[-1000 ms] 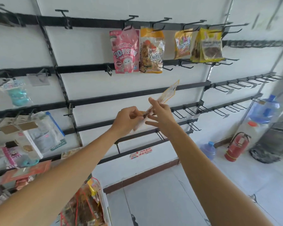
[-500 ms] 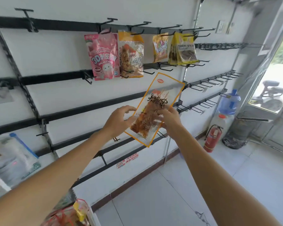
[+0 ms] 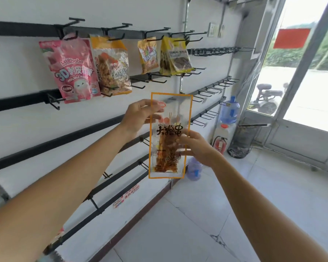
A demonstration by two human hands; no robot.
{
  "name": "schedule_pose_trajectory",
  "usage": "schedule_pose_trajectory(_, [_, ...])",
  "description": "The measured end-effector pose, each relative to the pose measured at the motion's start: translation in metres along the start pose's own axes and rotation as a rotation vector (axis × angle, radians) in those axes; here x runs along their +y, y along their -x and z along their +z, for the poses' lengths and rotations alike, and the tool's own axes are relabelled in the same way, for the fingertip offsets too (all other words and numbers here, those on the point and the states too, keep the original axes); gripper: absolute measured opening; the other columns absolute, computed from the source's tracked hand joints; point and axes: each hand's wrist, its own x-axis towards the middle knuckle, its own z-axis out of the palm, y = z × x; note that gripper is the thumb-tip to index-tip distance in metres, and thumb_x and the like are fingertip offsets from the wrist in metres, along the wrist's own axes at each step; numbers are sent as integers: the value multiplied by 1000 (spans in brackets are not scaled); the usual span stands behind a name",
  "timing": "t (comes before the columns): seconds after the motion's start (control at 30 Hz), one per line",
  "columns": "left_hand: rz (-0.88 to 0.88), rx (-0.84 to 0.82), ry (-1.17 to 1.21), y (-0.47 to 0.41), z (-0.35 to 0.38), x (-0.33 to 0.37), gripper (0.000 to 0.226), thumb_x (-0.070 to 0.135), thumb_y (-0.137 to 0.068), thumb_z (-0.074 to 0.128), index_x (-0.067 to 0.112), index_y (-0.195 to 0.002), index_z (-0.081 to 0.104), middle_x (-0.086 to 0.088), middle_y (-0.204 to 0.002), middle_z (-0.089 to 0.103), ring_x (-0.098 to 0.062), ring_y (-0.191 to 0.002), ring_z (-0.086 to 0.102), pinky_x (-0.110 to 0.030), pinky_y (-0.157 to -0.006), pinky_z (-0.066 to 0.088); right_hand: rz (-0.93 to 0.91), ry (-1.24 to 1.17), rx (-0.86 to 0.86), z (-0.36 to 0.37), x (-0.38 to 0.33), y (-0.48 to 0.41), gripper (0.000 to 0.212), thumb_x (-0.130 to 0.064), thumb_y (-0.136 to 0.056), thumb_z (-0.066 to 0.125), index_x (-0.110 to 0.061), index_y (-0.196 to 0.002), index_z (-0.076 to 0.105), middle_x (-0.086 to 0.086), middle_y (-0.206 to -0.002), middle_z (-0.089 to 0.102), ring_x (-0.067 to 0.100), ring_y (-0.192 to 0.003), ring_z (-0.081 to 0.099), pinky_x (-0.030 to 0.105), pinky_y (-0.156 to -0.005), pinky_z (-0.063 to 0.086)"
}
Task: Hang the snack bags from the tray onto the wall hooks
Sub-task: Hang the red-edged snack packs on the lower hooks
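I hold a clear snack bag with an orange border (image 3: pixel 169 157) upright in front of the wall. My left hand (image 3: pixel 138 116) pinches its upper left edge. My right hand (image 3: pixel 197 148) grips its right side lower down, with the fingers behind the bag. Above, on the top rail's black hooks, hang a pink bag (image 3: pixel 72 72), an orange-topped bag (image 3: pixel 112 67), a small yellow bag (image 3: pixel 148 53) and a stack of yellow bags (image 3: pixel 176 55). Empty hooks (image 3: pixel 155 80) stick out of the rail just above the held bag. The tray is not in view.
More empty hooks (image 3: pixel 214 89) line the rails to the right. Two blue water jugs (image 3: pixel 230 110) and a red fire extinguisher (image 3: pixel 220 144) stand on the floor by the wall. A glass door (image 3: pixel 301 82) is at the right.
The bag has turned from tilted to upright and risen. My left hand moved up to its top edge. The view swung to the right, toward the door.
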Motion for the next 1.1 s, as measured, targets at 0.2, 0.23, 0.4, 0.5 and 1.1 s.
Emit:
schedule_pose_trajectory(0.2, [22,21,-96,-32,25,-1,8,14,-88,73,14,-84,65,-4,-86,77,-18,-69,71,-31,-72,54,-49,3,59,-34,5,-23,12,-2,-96,57,-13,-96,63,10,-89,63,24,-83,61,37,-82,56])
schedule_pose_trajectory(0.23, [29,27,-100,-37,26,-1,8,13,-88,73,13,-85,65,-5,-88,77,-18,-69,70,-31,-72,54,-86,-8,79,-39,1,-29,9,-6,-95,60,-13,-99,64,11,-90,65,24,-84,62,39,-85,55])
schedule_pose_trajectory(0.4, [41,63,-129,-76,48,3,7,12,-89,71,11,-87,64,-13,-94,76,-20,-71,69,-34,-75,54,-311,-143,137,-76,-45,-70,10,-14,-94,65,-12,-105,65,7,-95,73,19,-83,67,31,-80,56])
schedule_pose_trajectory(0.5, [44,111,-123,-97,61,5,6,8,-90,69,10,-87,64,-11,-90,76,-18,-67,68,-28,-68,56,-368,-129,109,-95,-73,-96,6,-11,-91,68,-8,-96,65,7,-90,73,20,-80,69,32,-79,56])
schedule_pose_trajectory(1.1, [185,217,-444,-190,70,6,14,15,-93,66,6,-104,69,0,-84,76,-18,-76,70,-30,-72,55,-459,-29,-104,-141,-108,-219,9,-8,-99,58,0,-101,60,9,-85,73,19,-69,68,28,-67,54])
